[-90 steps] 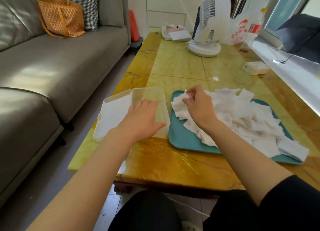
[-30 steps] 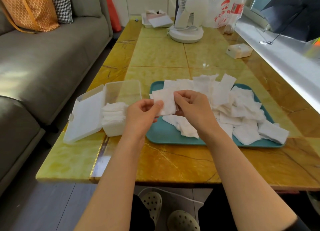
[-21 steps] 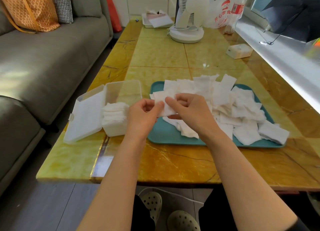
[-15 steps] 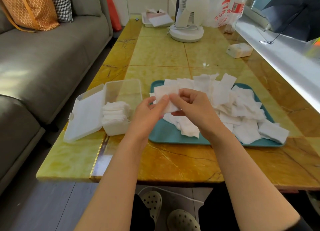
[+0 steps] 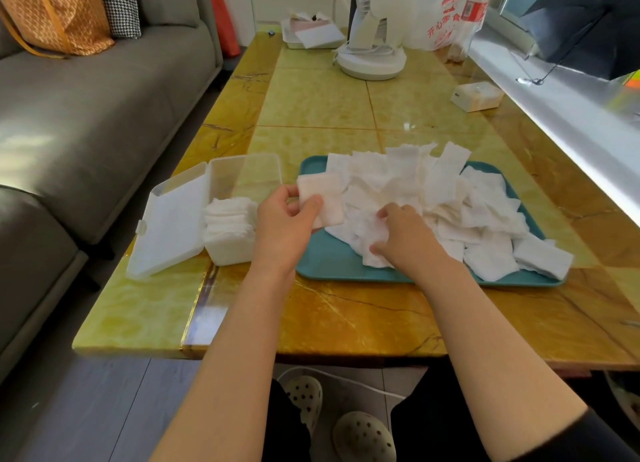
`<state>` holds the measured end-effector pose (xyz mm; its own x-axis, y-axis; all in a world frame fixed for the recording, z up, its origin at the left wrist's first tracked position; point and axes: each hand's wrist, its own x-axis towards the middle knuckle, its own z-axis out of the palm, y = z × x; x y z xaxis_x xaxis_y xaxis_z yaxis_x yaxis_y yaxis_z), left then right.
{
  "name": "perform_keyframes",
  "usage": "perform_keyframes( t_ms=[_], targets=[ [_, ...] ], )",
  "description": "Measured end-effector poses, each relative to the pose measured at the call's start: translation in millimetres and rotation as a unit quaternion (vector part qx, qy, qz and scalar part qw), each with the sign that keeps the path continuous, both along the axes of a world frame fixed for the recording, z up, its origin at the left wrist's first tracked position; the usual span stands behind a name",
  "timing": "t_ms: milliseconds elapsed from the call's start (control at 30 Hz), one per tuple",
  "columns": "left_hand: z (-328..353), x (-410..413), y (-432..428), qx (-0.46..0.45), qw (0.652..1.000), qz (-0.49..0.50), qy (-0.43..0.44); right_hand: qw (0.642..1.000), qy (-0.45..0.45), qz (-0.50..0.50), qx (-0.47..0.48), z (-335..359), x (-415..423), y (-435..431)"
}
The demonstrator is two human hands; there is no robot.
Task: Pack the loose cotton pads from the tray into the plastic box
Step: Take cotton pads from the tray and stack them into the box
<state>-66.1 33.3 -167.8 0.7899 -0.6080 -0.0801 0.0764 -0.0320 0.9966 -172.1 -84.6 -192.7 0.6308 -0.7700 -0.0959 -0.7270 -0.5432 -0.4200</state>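
Many pads (image 5: 450, 198) lie heaped on the tray (image 5: 325, 257) on the worktop (image 5: 346, 316). The left hand (image 5: 284, 219) pinches one pad (image 5: 322, 198) with thumb and fingers, over the tray's left edge. The right hand (image 5: 405, 240) rests on the heap, fingers curled, maybe gripping pads. A stack (image 5: 228, 216) fills the near end of the open box (image 5: 242, 174), just left of the tray.

Teal tray (image 5: 322, 264): one. Plastic box (image 5: 246, 158): one, at the tray's 9 o'clock. Loose cotton pads (image 5: 485, 219) on the tray: dozens, overlapping, exact count not obtainable. Held cotton pad (image 5: 325, 198): one. Pad stack (image 5: 228, 216) in the box: one. Hands: two, left hand (image 5: 284, 226) and right hand (image 5: 408, 240). Table fan (image 5: 370, 63): one, at 12 o'clock. Perforated clogs (image 5: 363, 437): two, at 6 o'clock.
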Motion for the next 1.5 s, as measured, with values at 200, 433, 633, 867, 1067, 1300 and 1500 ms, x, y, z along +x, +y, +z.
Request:
perform_keyframes(
  t_ms=[200,433,633,867,1067,1300,1500],
  targets=[
    [-1.0,-2.1,2.5,0.003,1.000,-0.011,-0.004,0.999,-0.018,-0.017,0.021,-3.6,1.8,-3.9],
    [-2.3,-0.2,4.5,0.024,1.000,0.010,-0.009,0.990,-0.073,-0.031,-0.115,-6.4,2.3,-12.3],
    [-4.0,0.6,3.9,0.068,0.997,-0.007,-0.039,0.943,-0.315,-0.053,0.091,19.6,8.7,6.6],
    [-4.8,-2.1,-1.2,0.079,0.996,-0.030,-0.033,0.866,-0.390,0.053,0.307,31.9,11.4,20.1],
    [-2.5,-5.9,-2.0,0.060,0.997,-0.048,-0.011,0.910,-0.350,0.014,0.222,22.5,16.3,18.3],
    [5.3,-8.3,-0.5,0.037,0.998,-0.034,0.043,0.909,-0.374,-0.019,0.186,15.6,23.2,22.1],
    [2.4,-10.0,1.2,0.038,0.998,-0.037,-0.034,0.909,-0.391,-0.009,0.142,16.3,24.2,27.1]
  ],
)
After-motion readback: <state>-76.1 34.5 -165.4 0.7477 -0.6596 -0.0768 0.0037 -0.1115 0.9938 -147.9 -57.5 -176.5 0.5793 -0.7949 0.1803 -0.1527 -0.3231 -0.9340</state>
